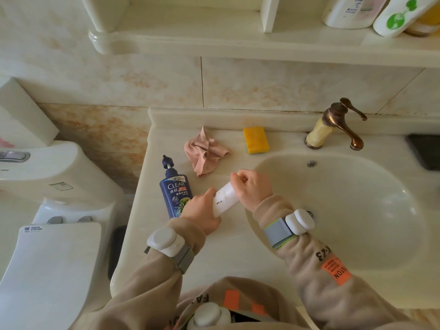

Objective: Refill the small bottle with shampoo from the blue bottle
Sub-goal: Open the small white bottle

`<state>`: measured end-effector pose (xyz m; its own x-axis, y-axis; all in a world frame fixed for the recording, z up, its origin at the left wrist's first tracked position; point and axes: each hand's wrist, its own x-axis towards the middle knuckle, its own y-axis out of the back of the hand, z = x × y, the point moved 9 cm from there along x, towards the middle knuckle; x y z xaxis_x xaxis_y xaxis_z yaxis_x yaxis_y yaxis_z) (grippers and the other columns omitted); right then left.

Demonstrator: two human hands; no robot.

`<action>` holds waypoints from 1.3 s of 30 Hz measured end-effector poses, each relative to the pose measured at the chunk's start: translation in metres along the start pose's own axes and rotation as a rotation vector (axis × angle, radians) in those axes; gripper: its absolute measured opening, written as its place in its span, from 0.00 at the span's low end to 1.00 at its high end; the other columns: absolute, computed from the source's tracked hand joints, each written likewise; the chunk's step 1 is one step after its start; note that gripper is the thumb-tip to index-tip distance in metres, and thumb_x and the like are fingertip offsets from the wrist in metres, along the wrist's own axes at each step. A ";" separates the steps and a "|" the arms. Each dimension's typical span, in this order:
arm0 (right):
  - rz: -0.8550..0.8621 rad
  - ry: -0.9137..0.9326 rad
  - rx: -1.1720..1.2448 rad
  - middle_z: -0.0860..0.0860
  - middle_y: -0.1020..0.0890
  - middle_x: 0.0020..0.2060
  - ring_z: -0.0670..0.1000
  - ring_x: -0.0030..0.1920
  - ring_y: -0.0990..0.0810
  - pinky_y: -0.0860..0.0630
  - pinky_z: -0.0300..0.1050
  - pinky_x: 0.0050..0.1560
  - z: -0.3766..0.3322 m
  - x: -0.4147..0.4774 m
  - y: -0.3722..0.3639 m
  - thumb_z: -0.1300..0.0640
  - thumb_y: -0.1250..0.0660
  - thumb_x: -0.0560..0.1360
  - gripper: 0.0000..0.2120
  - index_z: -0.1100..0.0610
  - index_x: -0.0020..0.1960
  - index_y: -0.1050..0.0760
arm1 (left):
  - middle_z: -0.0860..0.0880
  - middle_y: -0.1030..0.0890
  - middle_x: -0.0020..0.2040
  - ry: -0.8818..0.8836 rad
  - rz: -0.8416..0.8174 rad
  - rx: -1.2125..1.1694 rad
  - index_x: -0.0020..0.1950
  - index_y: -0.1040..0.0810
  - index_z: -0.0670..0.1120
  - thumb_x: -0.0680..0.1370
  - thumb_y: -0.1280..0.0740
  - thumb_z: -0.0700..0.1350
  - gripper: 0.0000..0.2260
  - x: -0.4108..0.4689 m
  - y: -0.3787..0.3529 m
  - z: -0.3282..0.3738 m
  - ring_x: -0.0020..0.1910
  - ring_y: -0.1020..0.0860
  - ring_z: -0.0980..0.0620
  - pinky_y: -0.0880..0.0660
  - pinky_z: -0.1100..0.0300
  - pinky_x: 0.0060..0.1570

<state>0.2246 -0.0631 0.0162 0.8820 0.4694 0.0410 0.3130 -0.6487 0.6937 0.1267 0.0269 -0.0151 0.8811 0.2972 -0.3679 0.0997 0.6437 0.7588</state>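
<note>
Both hands are up over the counter (pixel 228 248), just at the left lip of the sink (pixel 345 210), and they share the small bottle (pixel 225 198): the left hand (pixel 202 213) is wrapped tight round its lower body, the right hand (pixel 252 186) is closed over the top end, fingers curled as if on the cap. The cap itself is hidden under those fingers, so on or off, cannot tell. It looks like the opening step, and the way to do it well is a firm left grip low on the body with the twisting left to the right, bottle kept tilted up so nothing dribbles. Just left of the left hand, touching or nearly so, stands the blue bottle (pixel 175 191) with its pump on, close to the counter's left edge, so a careless elbow could tip it off toward the toilet (pixel 47 234). Farther back lie a pink cloth (pixel 204 151) and a yellow sponge (pixel 256 140), well clear, leaving bare counter between for setting the cap down. The tap (pixel 338 125) sits far right.
</note>
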 end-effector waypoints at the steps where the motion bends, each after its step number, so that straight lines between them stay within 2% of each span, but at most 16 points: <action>1: 0.003 0.007 -0.001 0.51 0.41 0.20 0.57 0.30 0.38 0.40 0.49 0.31 -0.001 0.000 0.001 0.38 0.51 0.64 0.21 0.55 0.25 0.45 | 0.46 0.22 0.48 -0.004 -0.001 -0.005 0.57 0.32 0.47 0.69 0.32 0.40 0.19 0.000 0.000 0.000 0.42 0.27 0.48 0.29 0.57 0.45; 5: 0.020 0.056 -0.011 0.51 0.40 0.20 0.56 0.30 0.37 0.42 0.47 0.31 -0.007 0.002 0.007 0.39 0.51 0.64 0.20 0.53 0.25 0.44 | 0.49 0.27 0.43 -0.013 -0.004 -0.026 0.58 0.31 0.46 0.68 0.32 0.39 0.19 0.001 0.003 0.003 0.41 0.28 0.49 0.31 0.57 0.44; 14: 0.041 0.195 -0.009 0.47 0.40 0.19 0.55 0.28 0.37 0.41 0.47 0.31 -0.023 0.004 0.018 0.41 0.49 0.67 0.16 0.48 0.26 0.44 | 0.49 0.26 0.41 -0.036 0.002 -0.056 0.56 0.30 0.46 0.67 0.32 0.38 0.18 0.002 0.010 0.008 0.41 0.25 0.45 0.29 0.57 0.42; 19: 0.050 0.276 -0.035 0.46 0.40 0.19 0.54 0.27 0.36 0.39 0.48 0.29 -0.028 0.003 0.021 0.43 0.48 0.70 0.15 0.52 0.30 0.39 | 0.49 0.26 0.41 -0.050 -0.016 -0.067 0.55 0.29 0.46 0.67 0.32 0.38 0.18 0.002 0.011 0.010 0.39 0.27 0.47 0.29 0.57 0.42; 25: 0.046 0.358 -0.092 0.49 0.35 0.21 0.55 0.25 0.36 0.40 0.45 0.28 -0.036 0.001 0.023 0.45 0.49 0.71 0.14 0.51 0.31 0.38 | 0.49 0.26 0.42 -0.065 -0.038 -0.079 0.56 0.29 0.46 0.67 0.31 0.38 0.19 0.001 0.011 0.011 0.40 0.26 0.48 0.30 0.58 0.42; 31: 0.040 0.394 -0.085 0.47 0.37 0.21 0.54 0.24 0.38 0.42 0.44 0.28 -0.038 -0.003 0.025 0.47 0.49 0.72 0.13 0.51 0.31 0.39 | 0.49 0.26 0.42 -0.073 -0.048 -0.087 0.56 0.29 0.46 0.66 0.31 0.38 0.19 0.000 0.011 0.011 0.40 0.26 0.47 0.30 0.58 0.42; 35: 0.033 0.405 -0.091 0.48 0.36 0.21 0.53 0.23 0.38 0.43 0.43 0.28 -0.038 -0.003 0.025 0.48 0.48 0.73 0.18 0.57 0.30 0.34 | 0.48 0.25 0.41 -0.079 -0.086 -0.100 0.53 0.29 0.46 0.66 0.30 0.38 0.17 0.000 0.008 0.012 0.39 0.26 0.47 0.29 0.57 0.41; 39: 0.035 0.435 -0.065 0.48 0.36 0.21 0.52 0.23 0.38 0.41 0.44 0.26 -0.040 -0.006 0.030 0.49 0.48 0.73 0.18 0.58 0.31 0.32 | 0.49 0.25 0.39 -0.084 -0.148 -0.124 0.50 0.27 0.44 0.65 0.31 0.36 0.15 -0.001 0.005 0.013 0.37 0.26 0.48 0.28 0.57 0.40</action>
<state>0.2143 -0.0612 0.0656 0.6573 0.6651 0.3544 0.2502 -0.6362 0.7298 0.1322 0.0210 -0.0042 0.8972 0.1367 -0.4200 0.1775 0.7591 0.6263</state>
